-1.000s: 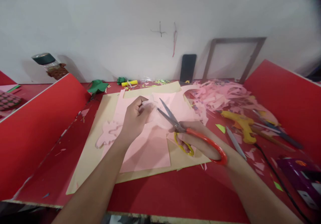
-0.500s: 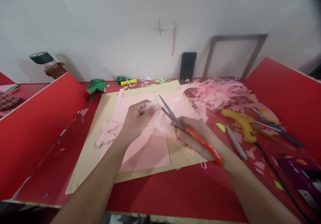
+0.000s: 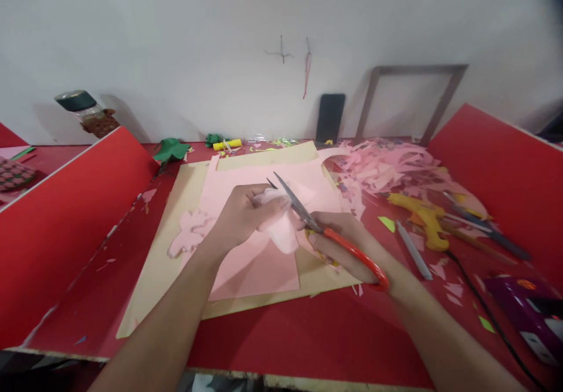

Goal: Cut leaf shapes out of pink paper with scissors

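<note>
My left hand [image 3: 248,213] pinches a pale pink piece of paper [image 3: 284,234] between thumb and fingers. In my right hand [image 3: 341,237] is a pair of scissors [image 3: 352,252] with red handles, its blades pointing up and left. The blades are parted, and the paper lies at them beside my left thumb. Beneath both hands are pink paper sheets [image 3: 255,269] on a larger cream sheet [image 3: 149,280]. A cut-out pink paper shape [image 3: 189,234] with a wavy outline rests left of my left hand.
Shredded pink paper [image 3: 387,166] is heaped at the back right. A yellow glue gun [image 3: 422,216], a grey pen-like tool [image 3: 413,250] and a purple power strip [image 3: 525,316] lie on the right. Red panels [image 3: 74,228] border the table; a phone [image 3: 331,118] leans on the wall.
The paper in my left hand has turned and now hangs lower toward me. The scissor blades have shifted slightly left and down, to the paper beside my left thumb.
</note>
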Demonstrator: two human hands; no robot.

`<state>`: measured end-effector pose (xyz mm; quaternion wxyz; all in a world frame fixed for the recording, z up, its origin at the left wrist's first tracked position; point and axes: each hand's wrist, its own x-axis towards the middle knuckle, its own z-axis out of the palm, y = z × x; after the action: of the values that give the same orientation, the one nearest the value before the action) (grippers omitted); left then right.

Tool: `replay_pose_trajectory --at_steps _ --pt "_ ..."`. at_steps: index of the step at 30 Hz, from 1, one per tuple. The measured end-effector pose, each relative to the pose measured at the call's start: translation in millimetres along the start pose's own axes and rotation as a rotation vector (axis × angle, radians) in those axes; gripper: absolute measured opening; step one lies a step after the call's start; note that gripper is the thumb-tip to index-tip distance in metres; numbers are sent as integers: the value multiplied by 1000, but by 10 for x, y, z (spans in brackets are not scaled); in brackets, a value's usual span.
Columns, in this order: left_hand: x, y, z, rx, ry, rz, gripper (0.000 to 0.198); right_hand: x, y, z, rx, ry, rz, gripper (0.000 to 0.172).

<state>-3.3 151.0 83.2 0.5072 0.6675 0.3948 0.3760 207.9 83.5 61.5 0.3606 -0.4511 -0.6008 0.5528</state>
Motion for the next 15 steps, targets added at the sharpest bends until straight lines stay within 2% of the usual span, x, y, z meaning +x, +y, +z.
replay_pose_trajectory --at_steps 10,15 --pt "5 -12 -38 -7 -27 -14 32 8 -14 4 34 -3 0 27" --pt "-5 -36 -49 -1 -30 1 32 -4 -37 35 10 41 53 24"
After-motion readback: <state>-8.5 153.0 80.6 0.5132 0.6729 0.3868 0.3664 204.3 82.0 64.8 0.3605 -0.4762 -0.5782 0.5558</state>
